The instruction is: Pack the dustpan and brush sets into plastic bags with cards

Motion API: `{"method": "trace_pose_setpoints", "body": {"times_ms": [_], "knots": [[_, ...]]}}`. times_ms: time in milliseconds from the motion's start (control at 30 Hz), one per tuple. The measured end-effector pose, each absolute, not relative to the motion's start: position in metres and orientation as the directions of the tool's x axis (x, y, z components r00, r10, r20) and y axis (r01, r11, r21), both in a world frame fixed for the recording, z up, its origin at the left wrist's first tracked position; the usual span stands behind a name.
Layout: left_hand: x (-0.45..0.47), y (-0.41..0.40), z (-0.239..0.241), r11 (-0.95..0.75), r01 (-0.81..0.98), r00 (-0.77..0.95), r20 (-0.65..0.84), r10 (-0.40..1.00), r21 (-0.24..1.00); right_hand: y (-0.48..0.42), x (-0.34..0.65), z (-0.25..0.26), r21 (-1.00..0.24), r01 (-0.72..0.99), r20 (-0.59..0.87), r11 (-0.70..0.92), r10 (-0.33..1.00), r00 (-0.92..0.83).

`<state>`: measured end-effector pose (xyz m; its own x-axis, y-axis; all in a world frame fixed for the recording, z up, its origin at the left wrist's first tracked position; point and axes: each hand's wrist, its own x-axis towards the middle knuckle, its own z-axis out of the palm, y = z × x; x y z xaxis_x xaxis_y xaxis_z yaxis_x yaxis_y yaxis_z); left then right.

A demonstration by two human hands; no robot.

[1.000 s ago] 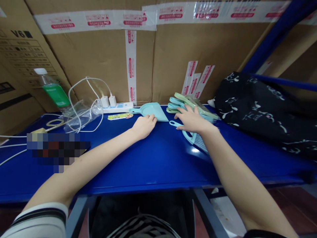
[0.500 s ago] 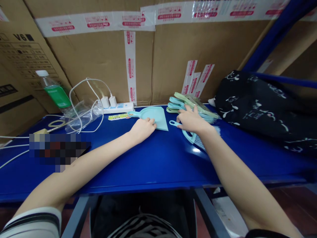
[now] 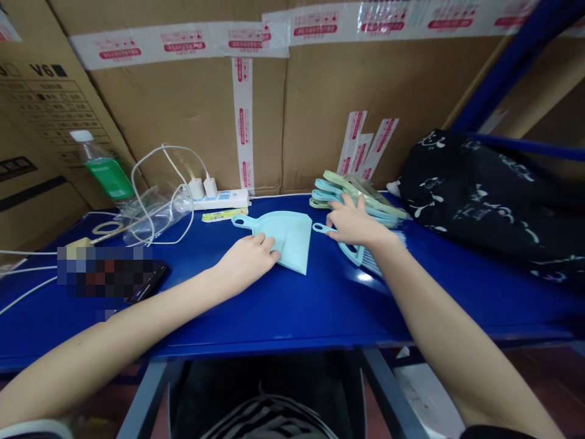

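A small light-blue dustpan (image 3: 287,236) lies flat on the blue table (image 3: 274,305), handle pointing to the back left. My left hand (image 3: 249,259) rests on its near left edge with the fingers pressed on the pan. My right hand (image 3: 354,224) lies over a light-blue hand brush (image 3: 354,250), fingers spread flat across its handle. Just behind that hand sits a stack of blue and green dustpans and brushes (image 3: 354,195).
Cardboard boxes (image 3: 283,110) wall off the back. A white power strip (image 3: 219,198) with chargers and cables, a plastic bottle (image 3: 105,167) and a clear bag (image 3: 150,213) sit at the back left. A black printed bag (image 3: 493,195) lies at the right.
My left hand has dragged the blue dustpan toward me and turned it a little. My right hand has stayed on the brush beside the stack.
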<state>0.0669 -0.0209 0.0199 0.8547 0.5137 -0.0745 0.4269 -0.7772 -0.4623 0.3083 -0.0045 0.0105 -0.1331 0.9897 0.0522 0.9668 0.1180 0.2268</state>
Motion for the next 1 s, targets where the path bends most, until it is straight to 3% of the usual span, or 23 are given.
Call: {"method": "trace_pose_setpoints", "body": {"times_ms": [133, 800, 1000], "knots": [[0.055, -0.024, 0.018, -0.781, 0.405, 0.856, -0.102, 0.506, -0.476, -0.007, 0.303, 0.015, 0.191, 0.975, 0.031, 0.111, 0.992, -0.120], [0.041, -0.025, -0.007, -0.790, 0.358, 0.934, 0.178, 0.311, -0.497, -0.004, 0.296, 0.011, 0.088, 0.930, 0.079, 0.356, 0.928, -0.363], [0.042, -0.027, -0.012, -0.806, 0.335, 0.940, 0.229, 0.252, -0.489, -0.007, 0.288, 0.014, 0.012, 0.940, 0.081, 0.341, 0.937, -0.341]]}}
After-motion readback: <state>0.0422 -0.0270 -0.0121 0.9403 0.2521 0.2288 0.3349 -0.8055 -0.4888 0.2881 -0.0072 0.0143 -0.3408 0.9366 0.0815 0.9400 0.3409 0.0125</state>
